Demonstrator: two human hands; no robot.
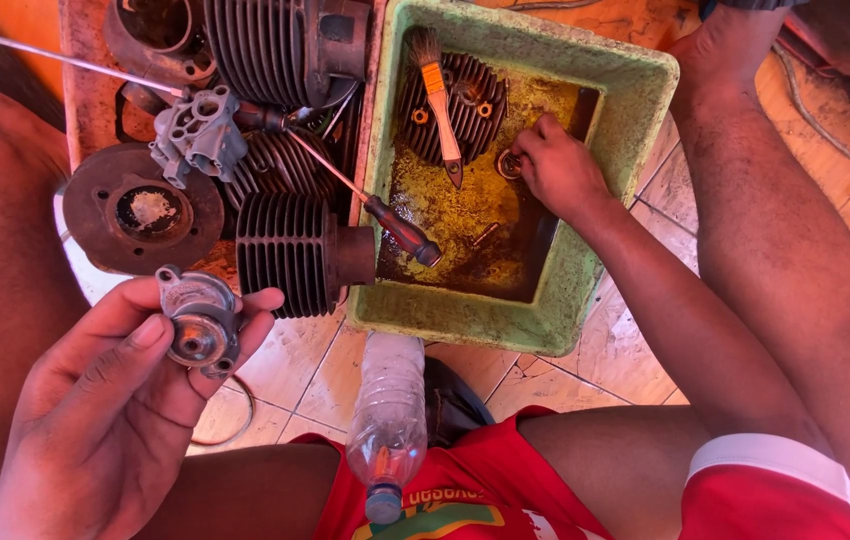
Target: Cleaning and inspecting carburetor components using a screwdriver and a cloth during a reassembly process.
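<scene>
Green and dirty, the plastic tub [635, 110] stands on the tiled floor [605, 345] between the person's legs, with brown oily liquid in its bottom. The right hand [557, 165] reaches into this tub, and its fingers are closed around a small metal ring [510, 163] just beside a dark finned cylinder head [465, 110] that lies in the liquid. A brush with an orange handle [437, 95] rests on top of that finned part. A screwdriver with a dark red grip [400, 228] leans over the left rim of the tub, its grip end inside.

The left hand [105, 410] is raised nearer to the camera, left of the tub, and grasps a small grey metal housing [200, 322] between thumb and fingers. Behind it several parts lie together: a round rusty disc [140, 210], a finned cylinder [295, 255] and a grey cast piece [200, 135]. A clear plastic bottle [388, 410] lies near the red shorts [485, 485].
</scene>
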